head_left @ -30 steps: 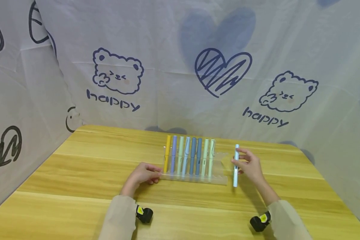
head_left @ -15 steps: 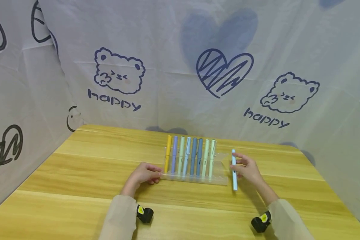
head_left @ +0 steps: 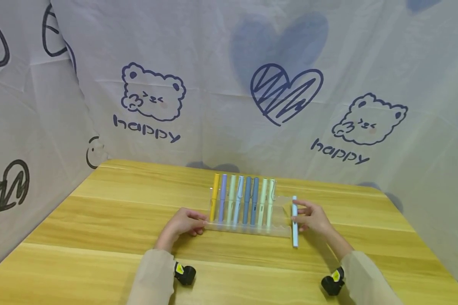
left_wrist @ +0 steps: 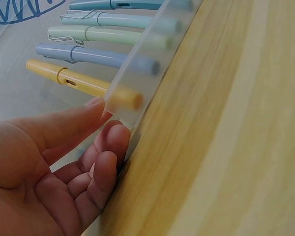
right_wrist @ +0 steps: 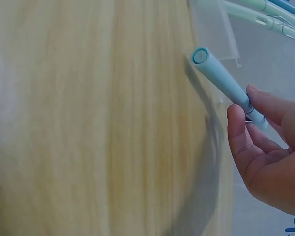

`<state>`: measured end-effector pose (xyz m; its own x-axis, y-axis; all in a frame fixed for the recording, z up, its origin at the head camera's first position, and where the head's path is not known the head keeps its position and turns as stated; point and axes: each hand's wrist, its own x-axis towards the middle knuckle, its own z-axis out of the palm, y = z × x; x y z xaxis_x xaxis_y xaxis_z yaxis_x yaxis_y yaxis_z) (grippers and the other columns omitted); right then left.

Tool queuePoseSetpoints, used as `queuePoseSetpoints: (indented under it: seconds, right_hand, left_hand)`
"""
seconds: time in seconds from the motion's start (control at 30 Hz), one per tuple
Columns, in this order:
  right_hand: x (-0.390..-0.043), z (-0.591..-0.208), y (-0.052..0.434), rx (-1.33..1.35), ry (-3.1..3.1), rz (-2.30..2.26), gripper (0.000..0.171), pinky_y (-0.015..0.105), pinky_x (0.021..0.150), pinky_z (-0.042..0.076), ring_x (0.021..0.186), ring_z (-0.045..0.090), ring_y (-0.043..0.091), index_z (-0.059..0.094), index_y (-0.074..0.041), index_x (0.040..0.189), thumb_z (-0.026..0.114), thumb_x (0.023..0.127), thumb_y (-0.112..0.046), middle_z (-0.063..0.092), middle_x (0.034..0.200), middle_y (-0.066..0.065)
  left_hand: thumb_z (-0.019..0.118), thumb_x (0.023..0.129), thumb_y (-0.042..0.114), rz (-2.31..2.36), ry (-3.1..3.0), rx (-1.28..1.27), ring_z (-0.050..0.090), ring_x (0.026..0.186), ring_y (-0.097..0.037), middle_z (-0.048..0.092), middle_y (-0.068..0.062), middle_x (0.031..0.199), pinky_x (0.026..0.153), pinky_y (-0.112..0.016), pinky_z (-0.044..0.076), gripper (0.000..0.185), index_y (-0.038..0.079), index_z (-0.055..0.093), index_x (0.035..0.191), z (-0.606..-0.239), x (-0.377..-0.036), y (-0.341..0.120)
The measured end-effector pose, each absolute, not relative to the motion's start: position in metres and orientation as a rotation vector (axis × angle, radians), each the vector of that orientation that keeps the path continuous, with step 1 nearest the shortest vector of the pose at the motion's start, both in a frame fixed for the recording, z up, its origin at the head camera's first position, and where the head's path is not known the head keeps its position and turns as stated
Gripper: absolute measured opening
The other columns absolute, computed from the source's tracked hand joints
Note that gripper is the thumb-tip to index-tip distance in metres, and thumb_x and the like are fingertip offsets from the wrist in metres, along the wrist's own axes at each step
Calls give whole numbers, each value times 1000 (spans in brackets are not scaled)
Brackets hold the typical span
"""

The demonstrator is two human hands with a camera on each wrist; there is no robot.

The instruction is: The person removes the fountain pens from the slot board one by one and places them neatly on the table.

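Note:
A clear pen stand (head_left: 248, 231) holds a slanted row of capped pens, among them a yellow pen (left_wrist: 83, 84), a purple pen (left_wrist: 98, 56) and a pale green pen (head_left: 270, 207). My left hand (head_left: 185, 222) pinches the stand's left front corner, thumb on top and the other fingers curled below. To the right of the stand, my right hand (head_left: 313, 218) holds a light blue pen (right_wrist: 223, 81) between thumb and fingers. In the head view this pen (head_left: 295, 228) points lengthwise toward me, above the table.
The wood-grain table (head_left: 99, 237) lies under everything. Behind it hangs a white cloth (head_left: 213, 101) printed with hearts and bears. The stand's right end (head_left: 283, 212) carries no pen.
The light blue pen in my right hand has moved left and slightly nearer to me, close to the stand's right end. My left hand stays at the stand's corner.

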<state>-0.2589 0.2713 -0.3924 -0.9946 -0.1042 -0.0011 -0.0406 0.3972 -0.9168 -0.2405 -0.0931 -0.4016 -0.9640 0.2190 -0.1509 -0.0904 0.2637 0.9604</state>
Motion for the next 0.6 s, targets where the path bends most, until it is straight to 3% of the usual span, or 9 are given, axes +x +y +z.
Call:
queuePoseSetpoints:
  seconds: [0.6]
  right_hand:
    - [-267, -400, 271, -52, 2512, -1702, 54, 29, 48, 50, 62, 61, 16, 35, 13, 125, 61, 78, 11, 59, 97, 28]
  left_hand:
    - [62, 81, 1, 1761, 2284, 122, 56, 54, -10, 65, -10, 71, 49, -22, 46, 20, -10, 64, 98, -403, -242, -93]
